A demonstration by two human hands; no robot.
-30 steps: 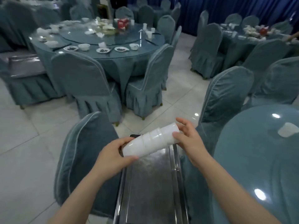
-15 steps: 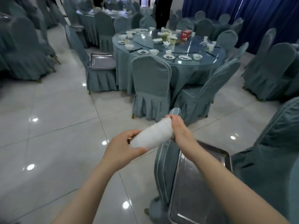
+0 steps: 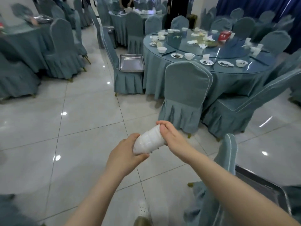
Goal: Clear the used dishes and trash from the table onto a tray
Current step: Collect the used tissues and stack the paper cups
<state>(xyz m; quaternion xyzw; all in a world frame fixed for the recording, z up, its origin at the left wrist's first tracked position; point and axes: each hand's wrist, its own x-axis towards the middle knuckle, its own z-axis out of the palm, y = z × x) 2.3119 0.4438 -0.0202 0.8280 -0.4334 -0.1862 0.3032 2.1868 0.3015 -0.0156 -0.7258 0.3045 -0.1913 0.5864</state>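
Note:
A stack of white cups (image 3: 149,141) lies sideways between both hands, over the tiled floor. My left hand (image 3: 125,150) grips its wide lower end. My right hand (image 3: 171,136) holds the narrow upper end with its fingers curled over the top. A metal tray (image 3: 267,188) sits on a chair at the lower right, partly hidden by my right arm. A second metal tray (image 3: 130,63) rests on a chair beside the round table (image 3: 228,75), which carries used plates, bowls, cups and napkins.
Covered chairs (image 3: 185,95) ring the round table ahead. More tables and chairs stand at the left and back. Two people stand at the far table (image 3: 175,8). Open tiled floor (image 3: 73,119) lies to the left and ahead.
The view has swung left and forward: the near tray slid to the lower right corner, and the dirty round table is closer. Both hands still hold the cup stack.

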